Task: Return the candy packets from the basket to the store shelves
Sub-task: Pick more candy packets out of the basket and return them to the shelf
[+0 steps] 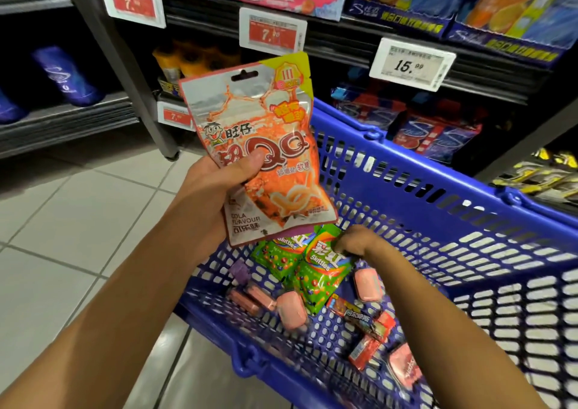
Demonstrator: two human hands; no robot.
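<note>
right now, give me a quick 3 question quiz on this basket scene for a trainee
1. True or false: the left hand holds the orange cola-flavour packet up above the blue basket.
2. What is the right hand reaching for? A) a price tag B) a green Skittles packet C) the basket handle
3. Fill in: the white price tag on the shelf edge at right reads ____ before the decimals.

Key
1. True.
2. B: its fingers are at the packet's top edge, inside the basket.
3. 15.
</note>
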